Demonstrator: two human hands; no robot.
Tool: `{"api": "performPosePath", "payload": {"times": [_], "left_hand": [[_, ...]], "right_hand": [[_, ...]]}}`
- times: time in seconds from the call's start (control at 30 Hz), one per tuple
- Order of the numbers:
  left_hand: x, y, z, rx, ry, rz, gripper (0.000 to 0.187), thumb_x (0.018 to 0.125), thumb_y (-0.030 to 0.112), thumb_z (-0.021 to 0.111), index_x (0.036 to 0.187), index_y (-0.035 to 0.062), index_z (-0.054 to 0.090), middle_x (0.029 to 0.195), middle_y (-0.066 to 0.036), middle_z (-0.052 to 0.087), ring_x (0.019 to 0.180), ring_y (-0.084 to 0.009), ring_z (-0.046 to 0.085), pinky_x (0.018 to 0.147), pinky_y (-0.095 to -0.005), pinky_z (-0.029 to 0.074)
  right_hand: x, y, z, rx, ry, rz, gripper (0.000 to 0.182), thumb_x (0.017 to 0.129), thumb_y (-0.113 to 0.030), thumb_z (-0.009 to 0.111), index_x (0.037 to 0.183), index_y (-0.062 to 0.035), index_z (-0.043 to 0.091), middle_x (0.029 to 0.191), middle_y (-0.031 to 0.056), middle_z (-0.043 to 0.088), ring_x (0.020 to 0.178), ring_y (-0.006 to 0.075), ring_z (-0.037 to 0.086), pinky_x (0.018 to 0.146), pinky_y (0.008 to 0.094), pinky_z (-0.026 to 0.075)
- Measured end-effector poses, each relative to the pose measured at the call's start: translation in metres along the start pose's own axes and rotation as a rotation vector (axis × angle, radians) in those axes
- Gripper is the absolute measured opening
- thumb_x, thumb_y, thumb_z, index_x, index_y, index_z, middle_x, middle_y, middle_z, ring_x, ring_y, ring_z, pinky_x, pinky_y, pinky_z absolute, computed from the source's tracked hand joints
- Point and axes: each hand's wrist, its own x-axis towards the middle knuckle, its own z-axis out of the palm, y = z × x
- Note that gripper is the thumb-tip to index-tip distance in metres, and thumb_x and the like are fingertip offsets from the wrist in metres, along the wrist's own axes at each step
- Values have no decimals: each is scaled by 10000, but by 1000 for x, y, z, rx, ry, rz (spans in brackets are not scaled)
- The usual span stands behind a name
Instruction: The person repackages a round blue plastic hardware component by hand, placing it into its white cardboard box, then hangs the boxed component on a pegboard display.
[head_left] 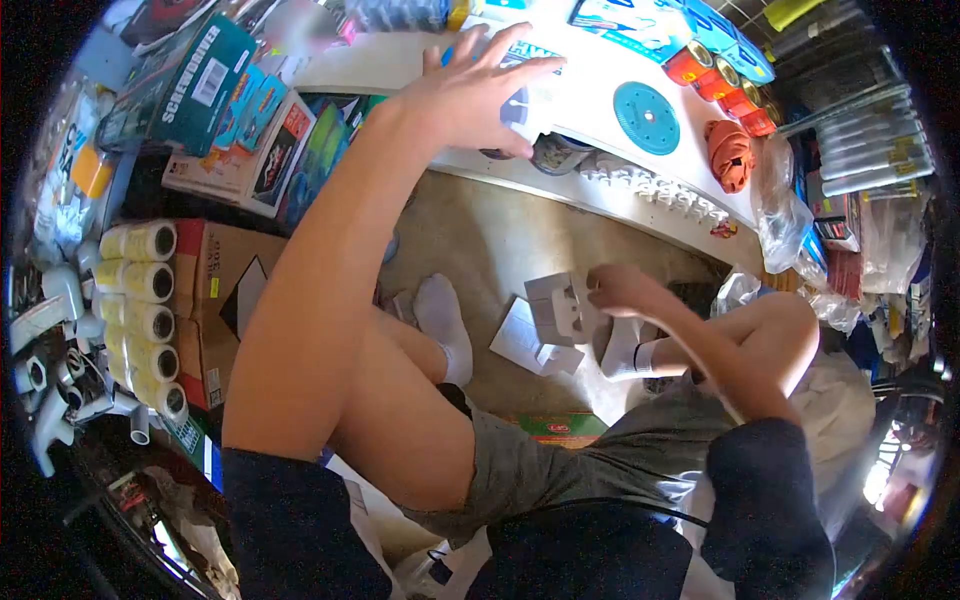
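White cardboard, folded into a small open box (557,305), is held low in the scene by the right hand (618,288), whose fingers are curled over the box's right edge in a light grasp. The box is seen above a tan floor (500,240), between two feet in white socks (445,320), with a flat white sheet (520,340) just beneath it. The box is judged to be light, thin-walled and easily crushed, stiff only along its folds; it is best taken by a folded corner or by two opposite walls, with gentle pressure.

The left hand (480,85) is stretched forward and up, fingers spread and released, the palm resting on or just over a white shelf (590,100) crowded with packaged goods; whether anything is pressed beneath it cannot be told. A teal disc (646,117) and a row of red-orange tape rolls (725,85) lie on the shelf to the right of that hand. Rolls of pale tape (140,300) are stacked beside a brown carton (215,290) at far left.
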Motion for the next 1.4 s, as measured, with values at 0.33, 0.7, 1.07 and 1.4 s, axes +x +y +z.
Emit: {"api": "performPosePath", "payload": {"times": [0.33, 0.7, 1.07, 1.4], "left_hand": [[17, 54, -27, -616, -245, 195, 428, 910, 238, 764, 1271, 40, 645, 1317, -136, 632, 1187, -281, 615, 1004, -410, 496], [33, 53, -9, -701, -495, 259, 393, 827, 18, 650, 1215, 68, 693, 1285, -60, 654, 1168, -224, 606, 1034, -373, 461], [52, 79, -40, -942, -1034, 355, 795, 823, 13, 632, 1570, 113, 379, 1619, -153, 378, 1540, -268, 270, 1254, -403, 222], [70, 132, 21, -485, 33, 182, 841, 828, 285, 856, 1465, 14, 380, 1267, -168, 572, 1103, -315, 637, 939, -409, 526]], "right_hand": [[-71, -4, -197, 197, 165, -487, 364, 971, -360, 655, 1060, -19, 746, 875, 107, 723, 771, 168, 657, 717, 363, 552], [-80, 31, -233, 839, 512, -250, 440, 1029, -399, 595, 1129, 19, 692, 865, 31, 662, 569, 94, 540, 520, 247, 477], [-101, 61, -248, 1092, 604, -487, 401, 1017, -384, 642, 1012, 8, 722, 861, 22, 685, 755, 66, 594, 654, 254, 484], [-113, 59, -244, 1537, 463, -550, 319, 1044, -374, 615, 953, -81, 702, 723, -56, 623, 541, 31, 521, 462, 223, 427]]}}
